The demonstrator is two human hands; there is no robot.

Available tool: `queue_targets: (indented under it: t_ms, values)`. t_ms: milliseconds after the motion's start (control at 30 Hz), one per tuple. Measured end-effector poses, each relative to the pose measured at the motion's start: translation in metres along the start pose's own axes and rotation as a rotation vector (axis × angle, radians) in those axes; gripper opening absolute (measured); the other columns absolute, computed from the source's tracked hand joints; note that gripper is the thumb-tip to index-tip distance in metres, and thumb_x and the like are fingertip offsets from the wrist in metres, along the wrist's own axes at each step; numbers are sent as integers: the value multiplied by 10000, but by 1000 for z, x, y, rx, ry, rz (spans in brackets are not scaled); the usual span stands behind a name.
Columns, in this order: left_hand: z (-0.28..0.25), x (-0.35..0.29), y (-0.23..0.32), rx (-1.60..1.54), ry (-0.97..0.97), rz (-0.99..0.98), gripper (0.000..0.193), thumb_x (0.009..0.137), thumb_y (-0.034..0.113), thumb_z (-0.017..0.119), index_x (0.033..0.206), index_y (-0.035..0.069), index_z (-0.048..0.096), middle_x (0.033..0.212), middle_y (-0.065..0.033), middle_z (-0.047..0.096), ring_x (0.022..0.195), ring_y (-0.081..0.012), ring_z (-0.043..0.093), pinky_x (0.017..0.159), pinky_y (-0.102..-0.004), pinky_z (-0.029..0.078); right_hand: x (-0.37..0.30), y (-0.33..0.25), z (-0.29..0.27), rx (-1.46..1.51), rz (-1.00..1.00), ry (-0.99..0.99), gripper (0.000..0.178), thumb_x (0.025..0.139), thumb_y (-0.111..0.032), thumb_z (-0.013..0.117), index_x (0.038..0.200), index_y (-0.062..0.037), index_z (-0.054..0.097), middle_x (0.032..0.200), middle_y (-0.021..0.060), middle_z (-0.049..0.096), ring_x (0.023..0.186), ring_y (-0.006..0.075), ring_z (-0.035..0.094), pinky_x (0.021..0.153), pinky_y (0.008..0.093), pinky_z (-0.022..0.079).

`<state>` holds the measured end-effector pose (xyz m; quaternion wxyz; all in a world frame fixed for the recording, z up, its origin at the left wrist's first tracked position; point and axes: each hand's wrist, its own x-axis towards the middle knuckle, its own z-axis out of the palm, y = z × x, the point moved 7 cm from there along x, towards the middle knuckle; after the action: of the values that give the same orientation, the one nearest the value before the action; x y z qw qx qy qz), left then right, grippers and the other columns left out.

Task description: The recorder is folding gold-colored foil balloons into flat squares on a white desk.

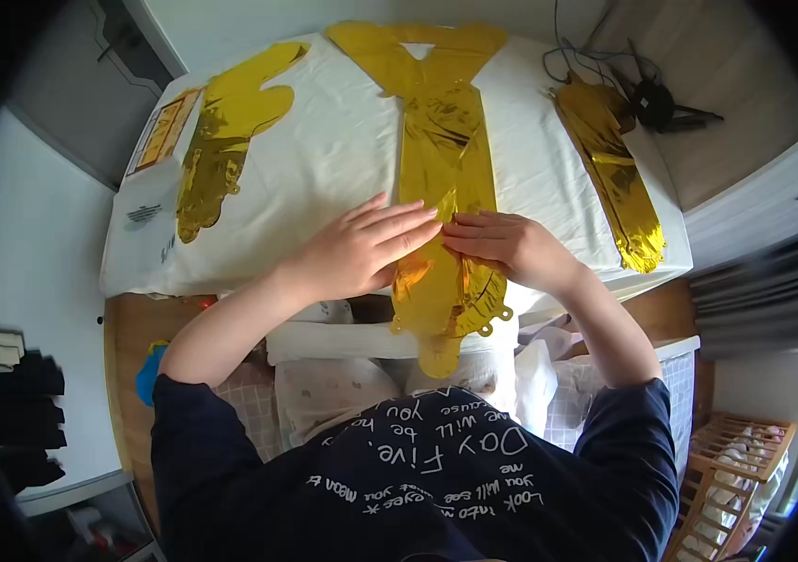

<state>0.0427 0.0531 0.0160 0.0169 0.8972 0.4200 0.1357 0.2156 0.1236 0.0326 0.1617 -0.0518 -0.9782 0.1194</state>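
A long deflated gold foil balloon (446,122), forked at its far end, lies flat over the white-covered table (333,122). Its rounded near end, with small tabbed holes, hangs past the front edge toward my shirt. My left hand (366,242) rests on the balloon's left side, fingers stretched out and apart. From the other side my right hand (516,245) lies on the foil with its fingers extended close together. The fingertips of both hands nearly meet at a crease in the middle. Both thumbs are mostly hidden.
Another flat gold foil balloon (221,140) lies at the left, beside a clear package with a printed card (163,131). A folded gold foil piece (610,169) is at the right, near a black device with antennas (654,103) and cables. A wooden rack (736,468) stands lower right.
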Motion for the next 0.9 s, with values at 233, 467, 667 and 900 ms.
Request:
queue_targets:
  t_ms: [233, 467, 667, 900]
  values:
    - [-3, 10, -20, -232, 158, -54, 449, 970, 164, 680, 1415, 141, 628, 1483, -89, 590, 1412, -248, 527, 1223, -499, 366, -5, 20, -1, 341, 134, 6, 511, 852, -30, 722, 1359, -64, 669, 1331, 102, 701, 1293, 316, 630, 1137, 429, 475]
    - [-2, 16, -44, -553, 133, -229, 293, 986, 105, 625, 1258, 42, 714, 1333, -123, 698, 1277, -309, 623, 1123, -432, 463, -8, 38, -2, 648, 320, 22, 434, 949, -20, 680, 1380, -27, 637, 1217, 141, 749, 1114, 224, 715, 1025, 323, 510]
    - [27, 7, -71, -840, 110, -540, 353, 1051, 290, 635, 976, -48, 706, 893, -47, 689, 779, -96, 552, 708, -304, 459, -20, 66, 9, 852, 615, 99, 339, 1049, -233, 657, 1280, 13, 685, 1119, 43, 737, 987, 108, 631, 934, 273, 495]
    - [28, 16, -82, -975, 28, -605, 368, 1059, 287, 641, 836, -5, 660, 789, 93, 548, 742, -23, 439, 656, -249, 397, -15, 72, 6, 1056, 750, 219, 321, 1048, -287, 666, 1165, 9, 712, 1016, -23, 706, 935, 40, 565, 892, 233, 469]
